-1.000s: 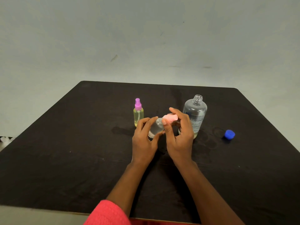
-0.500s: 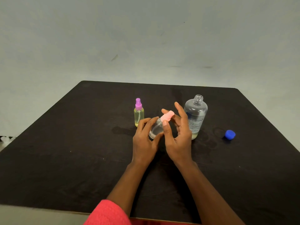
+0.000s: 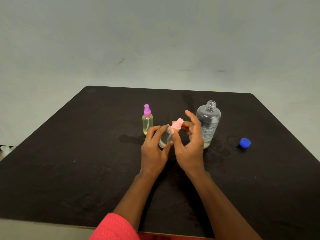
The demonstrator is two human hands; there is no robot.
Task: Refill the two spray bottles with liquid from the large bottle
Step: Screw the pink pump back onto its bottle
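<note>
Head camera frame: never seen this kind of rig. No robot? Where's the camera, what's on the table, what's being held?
No robot here: a person works with bare hands, and the one camera sits on their head, looking forward and down. That is why the left hand and right hand come in from the bottom edge. On the black table stand a purple-topped spray bottle holding yellowish liquid and a large bottle with its neck open and a little liquid at the bottom. A blue cap lies off to the right. The left hand grips a small clear bottle, tilted, while the right hand's thumb and fingers pinch its pink spray top.
</note>
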